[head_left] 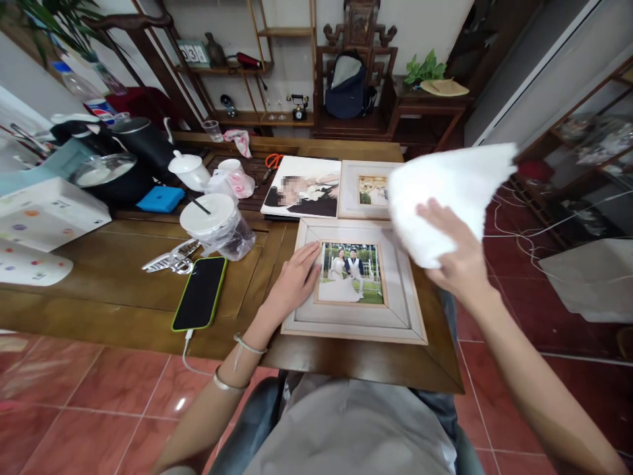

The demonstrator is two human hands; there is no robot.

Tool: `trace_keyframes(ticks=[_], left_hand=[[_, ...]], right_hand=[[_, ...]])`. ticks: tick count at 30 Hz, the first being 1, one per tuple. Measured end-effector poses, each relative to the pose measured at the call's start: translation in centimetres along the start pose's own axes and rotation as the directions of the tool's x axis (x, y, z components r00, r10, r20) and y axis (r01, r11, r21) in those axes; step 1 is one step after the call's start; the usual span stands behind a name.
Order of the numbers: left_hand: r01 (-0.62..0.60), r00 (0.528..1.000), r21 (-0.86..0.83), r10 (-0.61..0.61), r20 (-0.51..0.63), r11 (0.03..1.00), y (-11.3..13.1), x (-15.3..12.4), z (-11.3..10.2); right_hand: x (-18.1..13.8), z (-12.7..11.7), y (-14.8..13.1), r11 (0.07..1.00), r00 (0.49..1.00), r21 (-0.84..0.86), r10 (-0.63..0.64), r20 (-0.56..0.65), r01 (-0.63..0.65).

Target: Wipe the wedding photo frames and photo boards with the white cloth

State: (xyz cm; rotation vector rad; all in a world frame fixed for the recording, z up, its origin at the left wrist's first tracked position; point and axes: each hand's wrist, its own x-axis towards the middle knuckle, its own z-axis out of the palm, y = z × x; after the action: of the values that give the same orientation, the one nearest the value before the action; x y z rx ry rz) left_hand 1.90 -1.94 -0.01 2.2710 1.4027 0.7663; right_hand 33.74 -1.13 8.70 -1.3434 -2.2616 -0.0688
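A whitewashed wooden picture frame (pixel 356 320) with a wedding photo (pixel 350 272) lies face up near the table edge in front of me. My left hand (pixel 295 278) rests on the frame's left side, fingers stretched out flat along the border and touching the photo's edge. In the air to the right, my right hand (pixel 459 258) grips a white sheet that looks like a paper towel (pixel 440 191); it hangs over the frame's upper right corner. Behind lie a second frame (pixel 349 189), partly covered by the sheet, and a wedding photo album (pixel 316 171).
On the wooden table (pixel 119 290), a charging phone (pixel 200 293), keys (pixel 173 258) and a lidded cup (pixel 222 224) stand to the left. Farther back are orange scissors (pixel 273 161), a white teapot (pixel 189 171), a blue box (pixel 161 198) and a black kettle (pixel 143 145).
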Motion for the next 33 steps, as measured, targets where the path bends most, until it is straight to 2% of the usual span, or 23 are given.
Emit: trace_keyframes(ticks=[2,4,7,9,14,20,22,24,27,29,31,33], left_hand=[[-0.008,1.000,0.001,0.008,0.007,1.000,0.0,0.1,0.0],[-0.013,1.000,0.004,0.013,0.005,1.000,0.0,0.1,-0.1],[0.005,1.000,0.008,-0.005,0.012,1.000,0.3,0.2,-0.2],[0.025,0.999,0.005,-0.025,0.021,1.000,0.4,0.2,-0.2],[0.037,0.999,-0.006,-0.037,0.012,0.999,0.4,0.3,-0.1],[0.028,1.000,0.000,-0.028,0.000,1.000,0.5,0.3,-0.1],[0.025,1.000,0.006,-0.025,0.004,1.000,0.6,0.3,-0.2],[0.023,1.000,0.010,-0.023,0.005,1.000,0.5,0.3,-0.2],[0.017,1.000,0.007,-0.017,0.002,1.000,0.4,0.3,-0.2],[0.011,1.000,-0.002,-0.011,0.000,1.000,0.3,0.3,-0.2],[0.009,1.000,-0.004,-0.009,0.003,1.000,0.2,0.2,-0.3],[0.015,1.000,0.002,-0.015,0.008,1.000,0.2,0.2,-0.3]], right_hand=[[1.3,2.0,-0.9,0.980,0.974,-0.019,-0.196,0.113,0.199],[2.3,3.8,-1.5,0.950,0.932,-0.035,-0.296,0.209,0.310],[2.7,5.6,-1.4,0.950,0.917,-0.059,-0.279,0.286,0.308],[2.4,6.0,-1.0,0.949,0.910,-0.071,-0.271,0.314,0.308],[0.6,4.9,-1.8,0.946,0.884,-0.033,-0.288,0.368,0.322],[-3.9,1.7,-6.6,0.947,0.838,0.112,-0.319,0.442,0.302],[-5.9,0.6,-7.9,0.944,0.851,0.200,-0.326,0.412,0.264],[-7.6,-0.2,-8.6,0.945,0.887,0.265,-0.282,0.367,0.191],[-8.9,-0.6,-8.8,0.938,0.924,0.344,-0.094,0.371,-0.043],[-8.7,-0.5,-8.3,0.880,0.925,0.439,0.002,0.379,-0.181],[-8.0,-0.5,-7.5,0.834,0.949,0.501,0.081,0.304,-0.231],[-7.1,-0.5,-6.3,0.857,0.972,0.463,0.169,0.163,-0.227]])
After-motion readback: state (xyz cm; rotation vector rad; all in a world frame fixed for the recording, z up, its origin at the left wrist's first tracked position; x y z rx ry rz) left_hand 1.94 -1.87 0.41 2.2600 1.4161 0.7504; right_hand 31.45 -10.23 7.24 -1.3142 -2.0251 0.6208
